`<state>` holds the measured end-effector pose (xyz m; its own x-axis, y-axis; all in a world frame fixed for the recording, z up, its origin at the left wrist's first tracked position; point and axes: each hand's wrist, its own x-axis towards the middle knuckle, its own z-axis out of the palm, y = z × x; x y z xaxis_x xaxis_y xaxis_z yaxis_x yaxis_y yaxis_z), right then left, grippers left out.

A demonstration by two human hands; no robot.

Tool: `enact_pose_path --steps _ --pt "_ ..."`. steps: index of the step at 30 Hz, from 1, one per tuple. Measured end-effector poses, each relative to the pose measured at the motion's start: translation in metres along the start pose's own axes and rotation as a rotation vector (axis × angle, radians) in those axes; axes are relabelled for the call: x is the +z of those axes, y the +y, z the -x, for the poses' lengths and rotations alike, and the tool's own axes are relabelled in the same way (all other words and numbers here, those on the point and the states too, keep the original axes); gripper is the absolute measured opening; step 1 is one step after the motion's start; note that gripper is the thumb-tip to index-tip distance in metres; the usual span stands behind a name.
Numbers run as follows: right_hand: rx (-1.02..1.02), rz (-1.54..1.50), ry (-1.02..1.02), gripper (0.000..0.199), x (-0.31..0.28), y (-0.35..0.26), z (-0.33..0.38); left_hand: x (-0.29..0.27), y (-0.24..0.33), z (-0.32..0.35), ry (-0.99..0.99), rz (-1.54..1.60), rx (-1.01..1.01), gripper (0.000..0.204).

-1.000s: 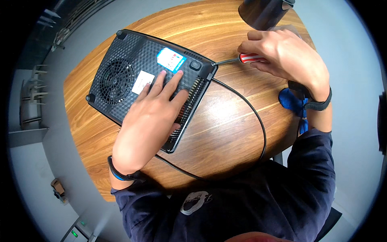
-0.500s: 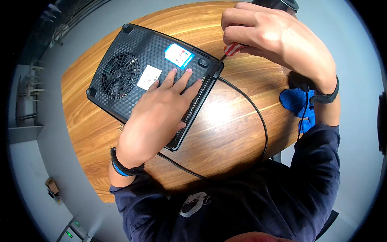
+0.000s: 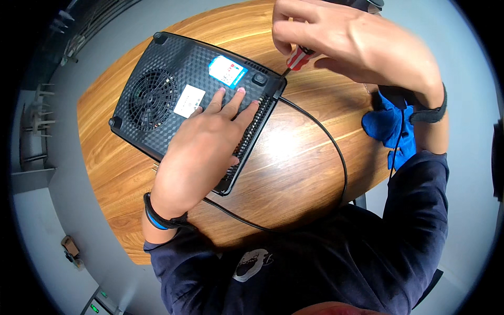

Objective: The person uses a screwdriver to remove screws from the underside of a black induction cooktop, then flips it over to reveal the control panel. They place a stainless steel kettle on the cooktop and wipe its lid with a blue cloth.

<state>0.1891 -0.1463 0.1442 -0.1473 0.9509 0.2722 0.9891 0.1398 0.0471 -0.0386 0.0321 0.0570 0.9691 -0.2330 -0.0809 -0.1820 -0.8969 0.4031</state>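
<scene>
An induction cooker point(image 3: 142, 63) lies with its black textured underside up, showing a round fan grille point(image 3: 154, 100), corner feet, a white label and a blue-edged sticker point(image 3: 227, 71). My left hand point(image 3: 202, 139) rests on it, fingers spread flat beside the labels and the vent slots. My right hand point(image 3: 341, 39) grips a screwdriver point(image 3: 299, 59) by its red and white handle. The screwdriver's shaft slants down to the cooker's far right corner, near a rubber foot point(image 3: 259, 79). I cannot tell exactly what the tip touches.
A black power cord point(image 3: 336, 142) leaves the cooker's right side and loops across the wooden table point(image 3: 294, 178) toward me. Blue cloth-like items point(image 3: 386, 126) lie at the table's right edge under my right wrist. A dark object point(image 3: 362, 4) stands at the far edge.
My right hand has shifted slightly left and tilted the screwdriver more upright, showing more of its handle. The cooker sits slightly further left in the picture. My left hand stays on it.
</scene>
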Motion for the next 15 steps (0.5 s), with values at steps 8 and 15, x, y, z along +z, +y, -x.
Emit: enact_pose_path --steps 8,15 --pt "0.199 0.076 -0.408 0.031 -0.019 -0.004 -0.003 -0.005 0.006 -0.005 -0.084 -0.052 -0.053 0.102" --pt "0.029 -0.049 -0.127 0.029 -0.012 0.014 0.002 -0.004 0.006 -0.005 -0.069 -0.044 -0.053 0.104"
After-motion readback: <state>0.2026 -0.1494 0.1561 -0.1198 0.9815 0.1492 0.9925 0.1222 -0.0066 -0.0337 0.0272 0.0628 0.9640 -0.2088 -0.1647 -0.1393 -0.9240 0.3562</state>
